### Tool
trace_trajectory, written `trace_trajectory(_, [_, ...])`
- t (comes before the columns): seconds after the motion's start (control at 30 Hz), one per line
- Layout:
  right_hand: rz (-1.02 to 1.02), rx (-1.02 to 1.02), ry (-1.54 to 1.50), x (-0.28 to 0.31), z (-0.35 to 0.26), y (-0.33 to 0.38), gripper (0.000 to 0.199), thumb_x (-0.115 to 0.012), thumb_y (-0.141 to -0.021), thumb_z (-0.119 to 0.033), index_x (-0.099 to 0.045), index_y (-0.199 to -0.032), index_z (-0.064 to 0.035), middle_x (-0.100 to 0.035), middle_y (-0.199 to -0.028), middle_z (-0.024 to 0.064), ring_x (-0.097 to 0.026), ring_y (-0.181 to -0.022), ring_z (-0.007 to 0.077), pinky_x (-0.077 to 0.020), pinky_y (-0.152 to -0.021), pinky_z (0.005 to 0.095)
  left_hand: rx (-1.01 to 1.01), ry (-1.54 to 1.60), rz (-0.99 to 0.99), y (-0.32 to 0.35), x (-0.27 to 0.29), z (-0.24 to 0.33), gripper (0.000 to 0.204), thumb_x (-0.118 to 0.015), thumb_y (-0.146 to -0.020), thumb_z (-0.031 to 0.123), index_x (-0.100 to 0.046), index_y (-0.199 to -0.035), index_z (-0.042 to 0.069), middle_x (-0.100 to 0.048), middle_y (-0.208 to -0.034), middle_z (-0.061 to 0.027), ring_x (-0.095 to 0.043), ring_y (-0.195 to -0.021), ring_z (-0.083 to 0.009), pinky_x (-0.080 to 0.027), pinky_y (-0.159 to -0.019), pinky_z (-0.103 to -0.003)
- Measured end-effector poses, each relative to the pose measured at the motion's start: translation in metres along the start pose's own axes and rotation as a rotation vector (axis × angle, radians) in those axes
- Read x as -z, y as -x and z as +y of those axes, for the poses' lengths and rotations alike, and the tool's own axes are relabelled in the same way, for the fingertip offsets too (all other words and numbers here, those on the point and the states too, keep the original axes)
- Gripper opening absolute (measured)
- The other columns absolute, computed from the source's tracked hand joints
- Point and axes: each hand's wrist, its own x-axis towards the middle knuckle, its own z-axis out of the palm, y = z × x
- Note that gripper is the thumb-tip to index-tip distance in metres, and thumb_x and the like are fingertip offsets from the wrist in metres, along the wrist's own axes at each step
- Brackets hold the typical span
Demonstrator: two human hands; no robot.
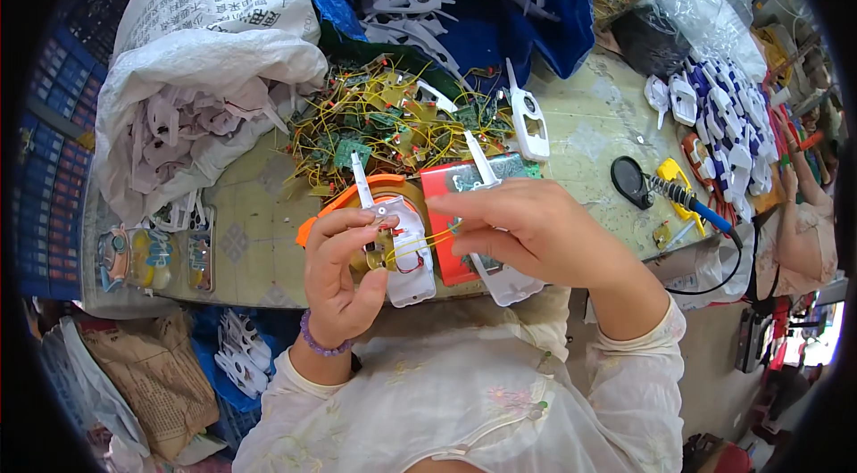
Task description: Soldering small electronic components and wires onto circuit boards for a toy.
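Observation:
A white plastic shell (412, 288) with a long narrow tip lies open in front of me, its hollow side up. My left hand (339, 272) grips its left side, fingers bent round a brass-coloured disc (380, 252). Thin yellow wires (435, 239) run from this disc toward my right hand (527, 228), whose thumb and fingers pinch together at their far end. Below the right hand is a second white shell (509, 287), partly covered by it. Under the shells are an orange round-edged piece (323, 216) and a red tray (435, 180) holding green circuit boards.
A heap of wired green circuit boards (384, 116) lies beyond my hands. Behind it stand a white woven sack (205, 53) and a blue bag (571, 18) of white parts. A soldering iron (705, 212) rests at the right, near stacked white-and-purple pieces (728, 129). Another person's arm (808, 178) is far right.

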Motion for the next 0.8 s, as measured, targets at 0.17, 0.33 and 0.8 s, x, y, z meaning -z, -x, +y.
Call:
trace_trajectory(0.17, [0.029, -0.002, -0.043, -0.001, -0.004, 0.002, 0.025, -0.071, -0.077, -0.005, -0.068, -0.101, -0.0074, -0.069, -0.08, 0.0078, -0.066, -0.073, 0.0251, -0.0499, -0.064, 0.0339, -0.034, -0.078, -0.035, -0.002, 0.0, -0.002, 0.035, -0.059, -0.079, 0.004, -0.053, -0.114, 0.001, -0.047, -0.117, -0.0173, -0.059, -0.108, -0.0298, -0.047, -0.093, -0.04])
trace_trajectory(0.33, [0.089, 0.025, 0.074, 0.001, -0.005, 0.003, 0.014, -0.07, -0.078, -0.004, -0.068, -0.092, -0.006, -0.069, -0.081, 0.0075, -0.066, -0.074, 0.0246, -0.0504, -0.064, 0.0337, -0.033, 0.013, -0.03, -0.004, -0.002, -0.004, 0.036, -0.06, -0.076, 0.003, -0.053, -0.111, 0.002, -0.049, -0.117, -0.0178, -0.06, -0.106, -0.0301, -0.048, -0.092, -0.04])
trace_trajectory(0.8, [0.313, 0.402, 0.251, -0.015, -0.008, -0.011, 0.016, -0.064, -0.07, -0.009, -0.065, -0.087, -0.0088, -0.066, -0.081, 0.0054, -0.065, -0.072, 0.0227, -0.0497, -0.063, 0.0329, -0.001, -0.477, -0.214, -0.048, -0.005, 0.04, 0.036, -0.071, -0.076, 0.007, -0.065, -0.111, 0.005, -0.07, -0.093, -0.0062, -0.066, -0.092, -0.0219, -0.043, -0.092, -0.04])
